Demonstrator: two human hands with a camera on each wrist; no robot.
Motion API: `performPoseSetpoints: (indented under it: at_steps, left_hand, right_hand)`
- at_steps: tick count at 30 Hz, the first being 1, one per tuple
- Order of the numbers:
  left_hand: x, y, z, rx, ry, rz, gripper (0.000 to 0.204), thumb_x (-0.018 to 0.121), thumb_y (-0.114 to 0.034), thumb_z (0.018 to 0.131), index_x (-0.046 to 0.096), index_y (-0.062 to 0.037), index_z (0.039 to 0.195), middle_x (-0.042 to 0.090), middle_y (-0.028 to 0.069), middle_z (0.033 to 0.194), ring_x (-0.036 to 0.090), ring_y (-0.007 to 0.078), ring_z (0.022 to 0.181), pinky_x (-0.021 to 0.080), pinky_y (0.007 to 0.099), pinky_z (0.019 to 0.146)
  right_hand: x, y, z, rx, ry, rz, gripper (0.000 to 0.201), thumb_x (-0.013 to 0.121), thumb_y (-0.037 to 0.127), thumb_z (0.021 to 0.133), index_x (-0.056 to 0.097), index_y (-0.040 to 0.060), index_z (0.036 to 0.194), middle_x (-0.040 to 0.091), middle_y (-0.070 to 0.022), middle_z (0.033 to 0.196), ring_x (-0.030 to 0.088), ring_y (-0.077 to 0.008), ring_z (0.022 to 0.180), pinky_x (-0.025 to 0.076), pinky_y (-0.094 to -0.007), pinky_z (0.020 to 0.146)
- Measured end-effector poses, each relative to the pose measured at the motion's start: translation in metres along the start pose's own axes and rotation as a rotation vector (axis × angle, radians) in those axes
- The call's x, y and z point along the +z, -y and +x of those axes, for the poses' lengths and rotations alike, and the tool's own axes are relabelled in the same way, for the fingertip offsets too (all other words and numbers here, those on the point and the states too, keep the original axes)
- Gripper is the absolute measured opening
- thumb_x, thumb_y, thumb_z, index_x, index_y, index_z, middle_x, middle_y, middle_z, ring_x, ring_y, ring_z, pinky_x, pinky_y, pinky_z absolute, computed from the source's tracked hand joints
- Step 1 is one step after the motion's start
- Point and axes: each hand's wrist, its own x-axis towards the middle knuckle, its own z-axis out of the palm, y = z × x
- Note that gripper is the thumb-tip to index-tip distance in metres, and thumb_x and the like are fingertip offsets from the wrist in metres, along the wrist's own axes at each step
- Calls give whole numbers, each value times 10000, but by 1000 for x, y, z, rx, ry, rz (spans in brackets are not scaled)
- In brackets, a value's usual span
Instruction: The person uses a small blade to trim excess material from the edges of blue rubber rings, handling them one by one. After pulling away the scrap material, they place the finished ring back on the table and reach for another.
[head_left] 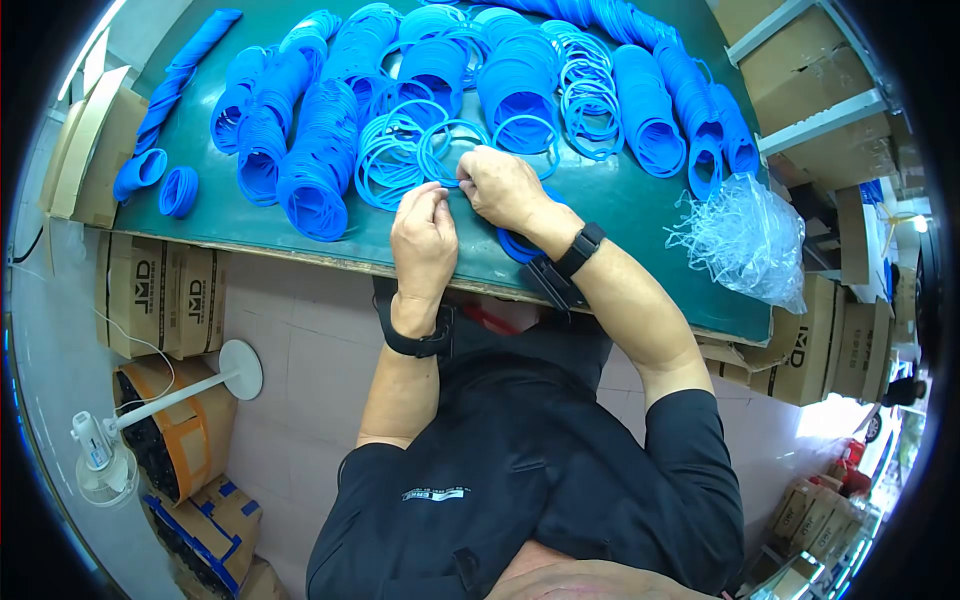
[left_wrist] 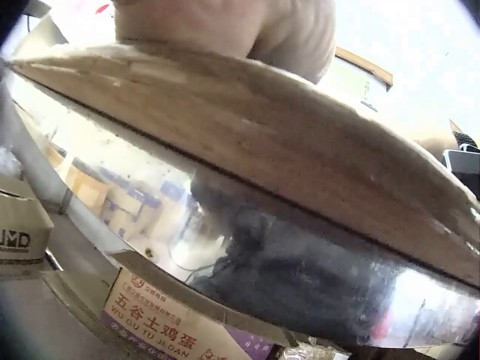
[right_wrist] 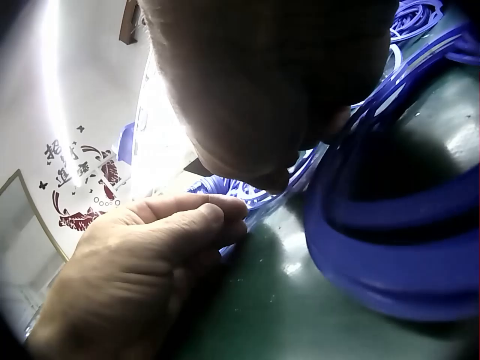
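Note:
In the head view, my left hand (head_left: 424, 240) and right hand (head_left: 508, 190) meet over the table's front part, at the near edge of a thin blue ring (head_left: 428, 160). My right fingers pinch this ring, and my left thumb and forefinger pinch at its edge close beside them. The right wrist view has the left hand (right_wrist: 135, 262) with thumb and forefinger together, facing the dark right hand (right_wrist: 262, 82); what lies between the fingertips is mostly hidden. Loose blue rings (head_left: 385, 170) lie just left of the hands. Only part of the left hand (left_wrist: 225, 26) shows in its wrist view.
Rows of stacked blue rings (head_left: 320, 160) cover the green table (head_left: 230, 215). A clear plastic bag with pale strips (head_left: 750, 240) lies at the right. More blue rings (head_left: 518, 245) sit beneath the right wrist. Cartons (head_left: 150, 300) and a white fan (head_left: 105, 455) stand below left.

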Motion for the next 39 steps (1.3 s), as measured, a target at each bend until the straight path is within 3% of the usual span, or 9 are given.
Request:
performPoseSetpoints:
  at_steps: [5, 7, 11, 18, 20, 24, 28, 33, 39]
  left_hand:
    - [-2, -6, 0, -80, -16, -76, 154, 685, -20, 946, 700, 61, 1076, 736, 193, 1065, 723, 315, 978, 586, 383, 835]
    - [-1, -6, 0, -363, -81, -389, 237, 714, -101, 990, 656, 47, 1166, 738, 145, 1037, 724, 215, 917, 587, 322, 783]
    - [-7, 5, 4, -486, -81, -673, 225, 692, -181, 1041, 633, 7, 1150, 717, 59, 944, 646, 64, 736, 491, 188, 624]
    - [-10, -7, -5, -425, -53, -816, 153, 655, -145, 1053, 628, -11, 1121, 719, 59, 910, 614, 54, 671, 459, 182, 568]
    - [-9, -9, -9, -419, -33, -837, 114, 621, -111, 1058, 619, -13, 1116, 717, 66, 907, 613, 62, 670, 463, 188, 575]
    - [-6, -22, -14, -361, 47, -862, 94, 600, -89, 1059, 614, -15, 1116, 713, 79, 910, 615, 81, 669, 472, 203, 588]
    - [-3, -18, -16, -379, 76, -934, 91, 600, -91, 1061, 616, -20, 1115, 709, 81, 916, 612, 78, 663, 467, 199, 577]
    - [-1, -22, -16, -436, -29, -982, 110, 609, -101, 1061, 602, -19, 1134, 709, 102, 936, 649, 107, 674, 511, 212, 568]
    - [-9, -23, -16, -420, 81, -1013, 144, 599, -149, 1079, 615, -20, 1140, 729, 92, 982, 661, 96, 728, 502, 203, 632]
  right_hand:
    - [-1, -4, -4, -73, -55, 65, 71, 677, 143, 925, 656, 90, 967, 683, -159, 985, 686, -405, 929, 546, -514, 797]
    - [-9, -1, -8, -142, -73, 151, 79, 679, 125, 927, 640, 88, 984, 681, -163, 986, 684, -409, 921, 542, -513, 787]
    - [-20, 11, -21, -188, -35, 139, 114, 698, 54, 900, 639, 62, 997, 672, -159, 958, 678, -382, 895, 544, -465, 763]
    - [-41, 16, -46, -276, -96, 139, 209, 746, 67, 885, 648, 68, 1070, 636, -131, 905, 669, -330, 813, 532, -425, 677]
    - [-54, 24, -51, -85, -434, 228, 243, 778, 127, 877, 651, 73, 1077, 625, -103, 893, 659, -289, 778, 528, -418, 671]
    - [-61, 11, -53, 32, -575, 278, 226, 788, 150, 891, 678, 54, 1064, 635, -80, 828, 612, -212, 701, 494, -358, 616]
    - [-62, 2, -64, 239, -352, 562, 201, 758, 194, 958, 684, 7, 972, 657, -75, 756, 593, -134, 668, 483, -319, 619]
    - [-55, 6, -73, 191, -387, 666, 242, 744, 226, 989, 678, -5, 959, 648, -43, 756, 568, -98, 674, 472, -310, 609]
    - [-59, 7, -79, 163, -394, 736, 214, 726, 181, 1003, 695, -25, 955, 660, -28, 762, 549, -65, 697, 457, -293, 612]
